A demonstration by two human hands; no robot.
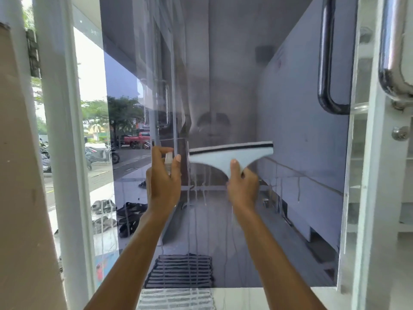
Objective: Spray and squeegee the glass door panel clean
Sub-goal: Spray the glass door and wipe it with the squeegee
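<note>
1. Glass door panel point(223, 86): 1 pane, right in front of us and filling most of the view. It's stiff, fragile, and wet w/ drip runs in its lower half, so prob. slick. We wouldn't take hold of it at all, only press evenly thru the blade. The door may swing if we push hard.
2. Chrome pull handle point(393, 63): at the panel's right edge. We count 2 bars, the darker one apparently on the glass's far side. It's the spot to steady the door.
3. Striped doormat point(178, 271): 1, on the floor beyond the glass.
4. Squeegee point(230, 153): 1, at approx. mid-height of the panel w/ its black rubber edge up. We judge it light, w/ a rigid plastic body and a soft blade. Best hold is the narrow stem below the wide head. We can't confirm blade contact w/ the glass.
5. Hands, 2: right hand point(243, 186) is wrapped round the squeegee stem, thumb up its face. Left hand point(164, 184) is curled round the bottle, just left of the squeegee.
6. Spray bottle point(168, 161): 1, small and clear, mostly hidden by fingers. Prob. light and slippery when wet. Hold it round the body, w/ 1 finger on top.
</note>
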